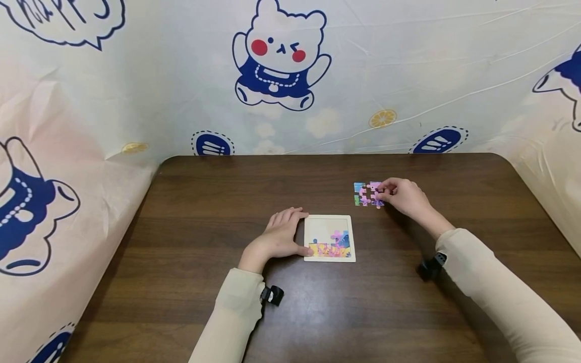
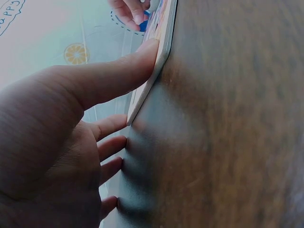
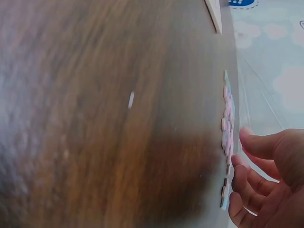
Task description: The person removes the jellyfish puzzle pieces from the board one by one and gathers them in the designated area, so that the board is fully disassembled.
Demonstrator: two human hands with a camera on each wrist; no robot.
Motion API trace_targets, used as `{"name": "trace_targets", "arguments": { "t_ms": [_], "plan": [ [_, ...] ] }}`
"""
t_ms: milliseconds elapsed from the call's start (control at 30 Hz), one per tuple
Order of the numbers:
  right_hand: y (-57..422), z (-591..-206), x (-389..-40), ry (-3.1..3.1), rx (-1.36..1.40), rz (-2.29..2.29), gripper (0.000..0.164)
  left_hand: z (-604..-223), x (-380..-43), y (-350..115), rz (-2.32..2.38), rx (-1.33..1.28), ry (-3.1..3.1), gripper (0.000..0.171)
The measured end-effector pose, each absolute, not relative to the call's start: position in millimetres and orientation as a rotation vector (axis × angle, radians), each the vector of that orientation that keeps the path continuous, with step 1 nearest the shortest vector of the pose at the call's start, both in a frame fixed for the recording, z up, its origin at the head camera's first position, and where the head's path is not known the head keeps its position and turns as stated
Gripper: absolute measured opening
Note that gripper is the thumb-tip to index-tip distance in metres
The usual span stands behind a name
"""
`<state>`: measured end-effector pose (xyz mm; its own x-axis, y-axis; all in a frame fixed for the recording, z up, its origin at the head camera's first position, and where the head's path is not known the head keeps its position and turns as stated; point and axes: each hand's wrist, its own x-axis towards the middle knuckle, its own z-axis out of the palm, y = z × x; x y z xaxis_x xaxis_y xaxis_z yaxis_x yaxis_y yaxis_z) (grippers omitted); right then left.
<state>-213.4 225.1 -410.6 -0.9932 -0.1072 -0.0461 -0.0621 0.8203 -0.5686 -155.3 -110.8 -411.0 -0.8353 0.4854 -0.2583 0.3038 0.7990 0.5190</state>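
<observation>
A square puzzle tray [image 1: 330, 218] with a pale rim lies on the table, its lower part filled with yellow, pink and blue jigsaw pieces. My left hand [image 1: 281, 235] rests at its left side, the thumb pressing the near corner and the index fingertip at the far corner. The other fingers are spread on the table in the left wrist view. Beyond the tray to the right lies a group of loose jigsaw pieces [image 1: 359, 191], pink, blue and green. At their right edge is my right hand [image 1: 406, 197], fingers lightly bent, fingertips right at the pieces; thumb and fingers stand apart in the right wrist view.
The dark wooden table [image 1: 204, 191] reaches back to a pale printed cloth [image 1: 181, 75] with cartoon bears, which hangs behind and at both sides. Black wrist cameras are strapped at both sleeves, and a small pale mark shows on the wood in the right wrist view.
</observation>
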Motion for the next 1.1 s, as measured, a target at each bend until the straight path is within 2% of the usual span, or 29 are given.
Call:
{"name": "trace_targets", "arguments": {
  "t_ms": [500,1100],
  "plan": [
    [202,-410,-193,2.921,-0.323,-0.973,0.015,-414,-156,-111,0.667,0.605,2.605,0.091],
    [176,-415,-167,2.786,-0.592,-1.097,0.012,-414,-156,-111,0.663,0.599,2.609,0.090]
  ]
}}
